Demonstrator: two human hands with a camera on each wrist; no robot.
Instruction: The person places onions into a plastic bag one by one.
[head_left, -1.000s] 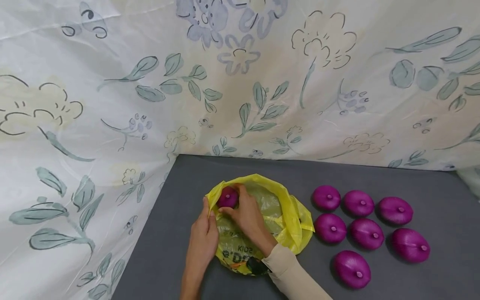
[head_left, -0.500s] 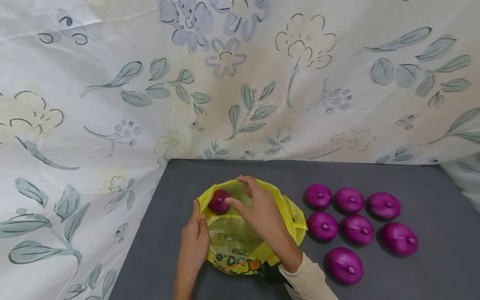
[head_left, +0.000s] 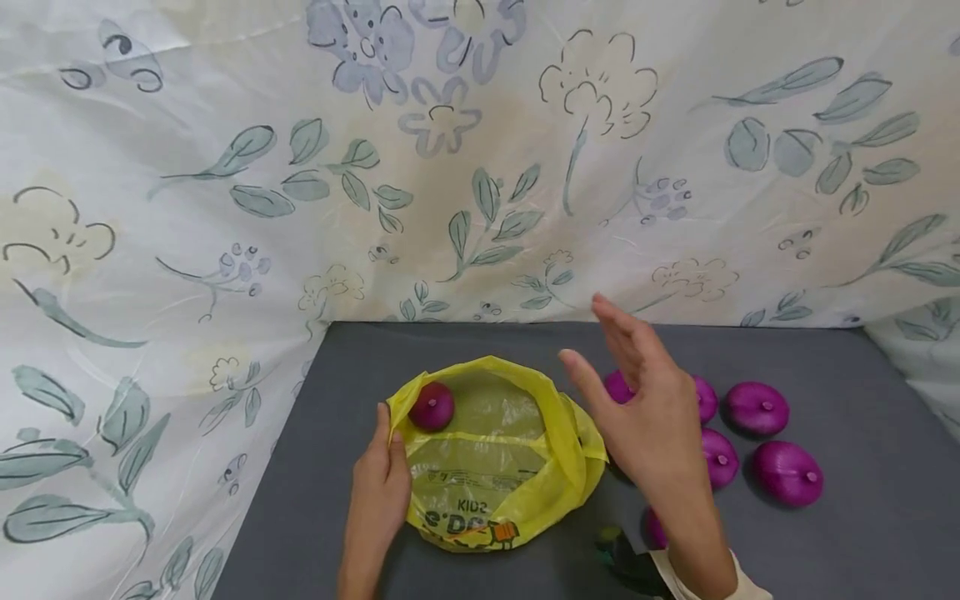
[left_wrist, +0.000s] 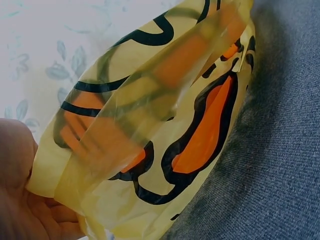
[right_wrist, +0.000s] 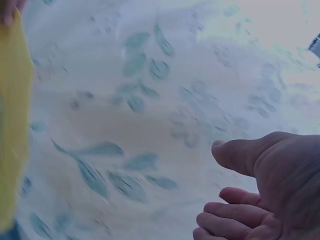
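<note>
A yellow plastic bag (head_left: pixel 573 446) with dark print lies with its mouth spread wide. One purple onion (head_left: pixel 432 407) rests inside at the bag's left side. My left hand (head_left: pixel 378 483) pinches the left rim; the left wrist view shows the same hand (left_wrist: pixel 22 180) beside the bag's orange and black print (left_wrist: pixel 205 130). Raised to the right of the bag, my right hand (head_left: pixel 652 425) holds nothing, thumb apart from the straight fingers. It hides part of a group of purple onions (head_left: pixel 757 408). In the right wrist view, that hand (right_wrist: pixel 275 185) has its palm showing.
Several onions stand in loose rows right of the bag, the nearest-right one (head_left: pixel 787 473) in full view. A dark grey tabletop (head_left: pixel 862 400) carries everything. Floral cloth (head_left: pixel 450 208) hangs behind and at the left. A dark band (head_left: pixel 626 562) sits at my right wrist.
My right hand let go of the onion inside the bag, then rose out and moved right over the other onions. The left hand keeps its hold on the rim. The head view shifted slightly.
</note>
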